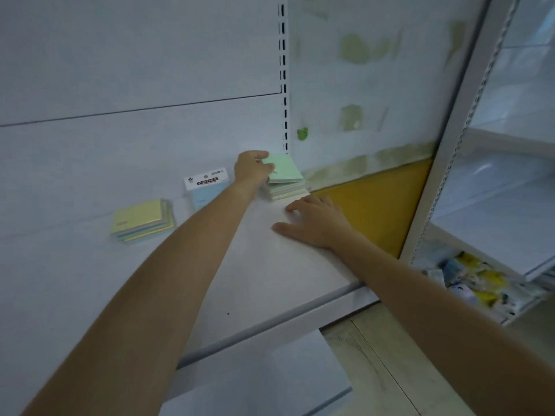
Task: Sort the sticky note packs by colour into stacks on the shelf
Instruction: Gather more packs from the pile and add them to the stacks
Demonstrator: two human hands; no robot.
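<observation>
My left hand [252,168] grips a mint-green sticky note pack [283,168] at its left edge, tilted on top of a stack of packs [289,192] at the back of the white shelf [264,274]. My right hand [315,223] lies flat and open on the shelf just in front of that stack, holding nothing. A blue pack with a white label [205,187] stands left of my left wrist. Farther left lies a stack topped by a yellow pack [141,219].
A slotted upright [283,85] runs up the white back wall behind the stack. An orange panel [381,205] sits to the right of the shelf. A neighbouring shelf unit at the far right holds a bin of mixed small items [474,280].
</observation>
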